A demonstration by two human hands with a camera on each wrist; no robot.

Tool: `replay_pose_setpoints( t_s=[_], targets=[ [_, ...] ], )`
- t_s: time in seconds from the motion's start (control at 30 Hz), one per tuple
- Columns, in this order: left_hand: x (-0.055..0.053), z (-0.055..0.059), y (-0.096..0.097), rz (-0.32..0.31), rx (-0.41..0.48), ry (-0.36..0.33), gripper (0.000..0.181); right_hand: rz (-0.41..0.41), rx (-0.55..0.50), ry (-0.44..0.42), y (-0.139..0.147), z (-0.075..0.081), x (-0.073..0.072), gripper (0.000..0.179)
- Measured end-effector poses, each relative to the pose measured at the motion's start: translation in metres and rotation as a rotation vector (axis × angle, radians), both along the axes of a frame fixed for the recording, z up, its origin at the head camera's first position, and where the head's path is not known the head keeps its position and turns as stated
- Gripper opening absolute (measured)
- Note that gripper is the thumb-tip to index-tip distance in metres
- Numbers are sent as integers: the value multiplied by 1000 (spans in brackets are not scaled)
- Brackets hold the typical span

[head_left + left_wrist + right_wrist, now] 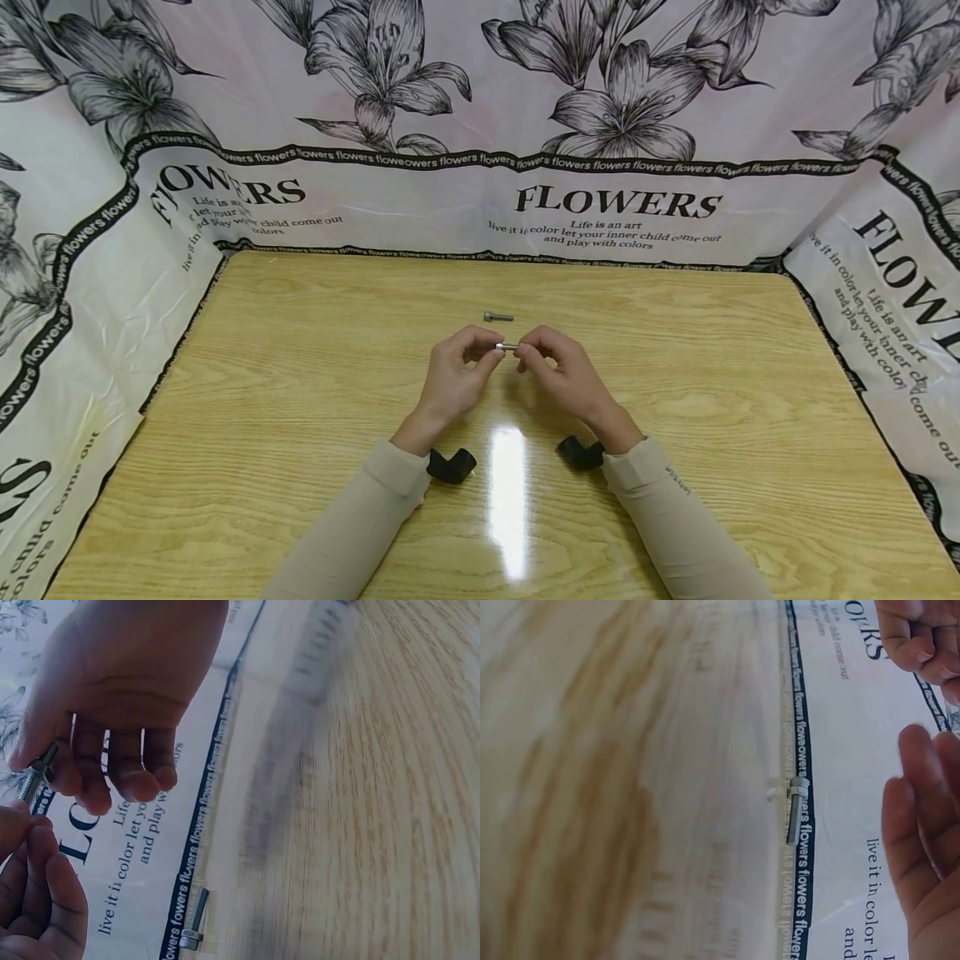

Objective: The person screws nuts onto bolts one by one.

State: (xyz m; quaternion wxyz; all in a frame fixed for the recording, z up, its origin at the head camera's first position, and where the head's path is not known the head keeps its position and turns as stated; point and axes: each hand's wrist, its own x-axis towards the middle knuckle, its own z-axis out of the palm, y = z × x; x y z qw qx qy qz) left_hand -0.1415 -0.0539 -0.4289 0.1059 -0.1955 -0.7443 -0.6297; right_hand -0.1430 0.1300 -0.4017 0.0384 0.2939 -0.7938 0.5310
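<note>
Left hand (456, 379) and right hand (564, 373) meet fingertip to fingertip over the middle of the table. Between them lies a small silver bolt (507, 347), roughly level, its left end pinched by the left thumb and index finger. In the left wrist view its threads (31, 787) show, with a dark nut (44, 769) on the shaft between the right thumb and index finger. The bolt's end in the left fingers is hidden. A second bolt (498, 317) lies on the table just beyond the hands, thick head to the left.
The wood-grain table (300, 350) carries a bright glare streak in front of the hands. Black wrist devices (452, 467) sit beneath both wrists. A flower-printed sheet (420, 208) stands around the table's back and sides.
</note>
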Motion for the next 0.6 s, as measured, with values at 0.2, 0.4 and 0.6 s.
replay_pose_setpoints(
  t_s=[0.2,0.4,0.6],
  targets=[
    [-1,0,-1,-3,14,-2,11,-22,16,-32,0,2,1,11],
    [0,2,0,-8,9,-27,12,3,-25,-35,1,-1,1,21],
    [4,14,1,-9,-5,-20,12,19,-27,-4,-2,-2,0,7]
  ],
)
